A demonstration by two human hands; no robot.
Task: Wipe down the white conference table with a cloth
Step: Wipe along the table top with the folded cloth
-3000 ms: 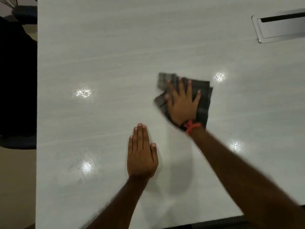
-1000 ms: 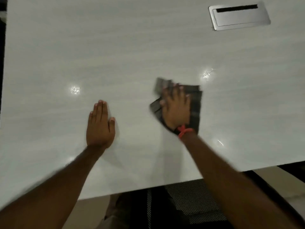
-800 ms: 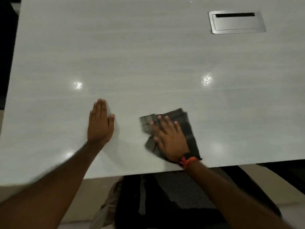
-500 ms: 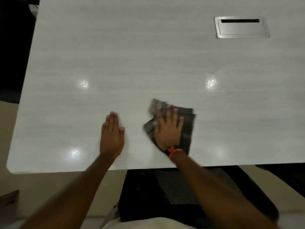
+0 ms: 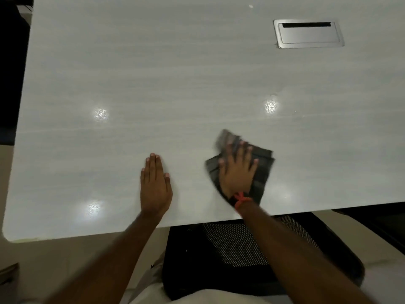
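Grey cloth point(image 5: 263, 170) under spread right hand point(image 5: 237, 172); left hand point(image 5: 154, 187) flat; hatch point(image 5: 308, 35) beyond, chair point(image 5: 236, 244) perhaps below.

Office meeting room. Indicators: a large white laminate table point(image 5: 197, 73) with a rounded corner; a metal cable hatch point(image 5: 308, 34) set flush in its top; a black mesh chair point(image 5: 236, 244) at the near edge; a beige floor point(image 5: 54, 260); spotlight reflections point(image 5: 271, 106) on the glossy top.

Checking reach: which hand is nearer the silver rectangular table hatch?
Right. Right hand, on the dark grey cloth, lies below the silver rectangular hatch; left hand rests farther left.
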